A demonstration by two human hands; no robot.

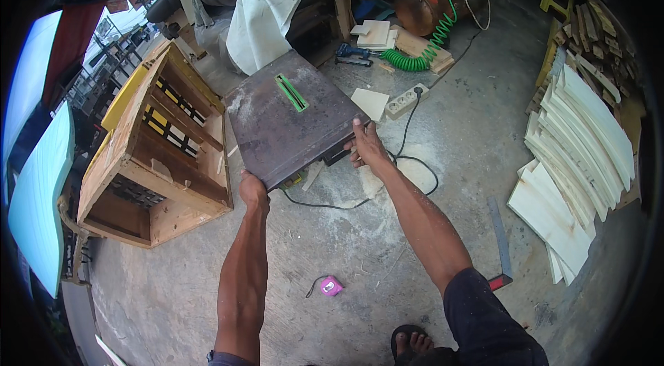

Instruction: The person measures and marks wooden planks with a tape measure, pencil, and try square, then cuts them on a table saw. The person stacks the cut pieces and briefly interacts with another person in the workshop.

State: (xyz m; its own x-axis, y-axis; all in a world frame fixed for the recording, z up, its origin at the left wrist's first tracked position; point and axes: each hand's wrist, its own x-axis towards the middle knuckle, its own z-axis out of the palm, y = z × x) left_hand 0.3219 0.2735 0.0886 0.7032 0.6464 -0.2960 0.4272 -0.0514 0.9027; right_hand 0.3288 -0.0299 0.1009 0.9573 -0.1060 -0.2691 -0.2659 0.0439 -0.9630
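Note:
In front of me is a saw table [277,124] with a dark, dusty flat top and a green-edged slot [292,93] in it. My left hand [254,189] grips its near left corner, thumb on the edge and the other fingers mostly hidden. My right hand [366,144] holds the near right corner, thumb on top and fingers curled below. A black part and a yellow-green part show under the near edge; the rest of the underside is hidden. A whitish cloth [266,20] bulges up behind the far edge. A black cable [408,132] runs on the floor beneath.
A wooden frame [159,172] stands at left. Curved pale boards [581,138] are stacked at right near a metal square [499,241]. A pink tape measure [331,286] lies near my foot. Beyond are a power strip [407,102], blue power tool [353,53], green coiled hose [415,60] and compressor [422,12].

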